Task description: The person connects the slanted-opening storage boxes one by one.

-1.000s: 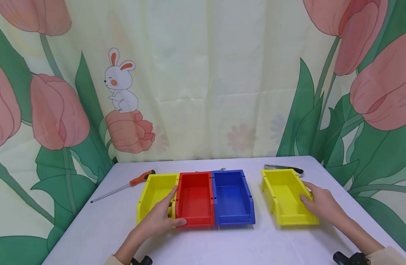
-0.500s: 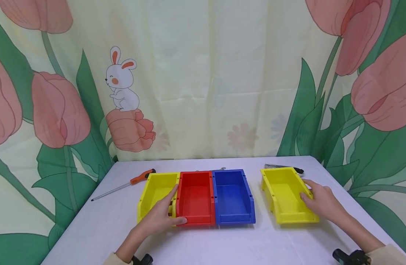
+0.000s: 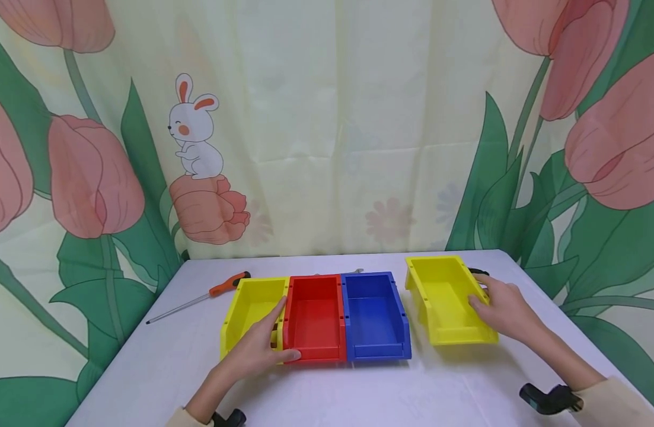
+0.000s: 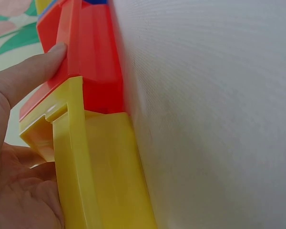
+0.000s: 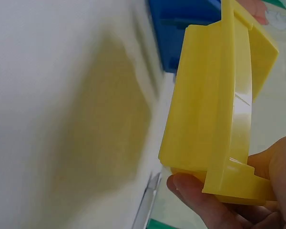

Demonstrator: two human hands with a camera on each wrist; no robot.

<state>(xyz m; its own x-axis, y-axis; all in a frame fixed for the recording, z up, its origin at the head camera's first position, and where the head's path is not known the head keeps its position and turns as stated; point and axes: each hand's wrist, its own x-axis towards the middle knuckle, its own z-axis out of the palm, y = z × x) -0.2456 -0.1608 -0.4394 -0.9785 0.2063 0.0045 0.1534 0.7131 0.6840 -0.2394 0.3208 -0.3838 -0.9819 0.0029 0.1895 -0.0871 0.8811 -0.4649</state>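
A yellow bin (image 3: pixel 254 302), a red bin (image 3: pixel 315 320) and a blue bin (image 3: pixel 373 317) stand side by side in a row. My left hand (image 3: pixel 259 347) rests where the yellow and red bins meet. Its thumb touches the red bin's front lip, and the index finger lies fairly straight along the divider; the other fingers are partly hidden. My right hand (image 3: pixel 505 305) grips the right wall of a second yellow bin (image 5: pixel 205 95), thumb on the inner side. That bin is raised off the table, its shadow below, to the right of the blue bin and apart from it.
An orange-handled screwdriver (image 3: pixel 214 292) lies left of the row. Behind the raised bin, the black end (image 3: pixel 478 271) of a mostly hidden tool shows. A small metal tool tip (image 3: pixel 359 271) pokes out behind the blue bin. A patterned curtain (image 3: pixel 327 130) hangs behind the table.
My right hand has lifted the second yellow bin and moved it left and slightly back, closer to the blue bin. The left hand and the row have stayed put.
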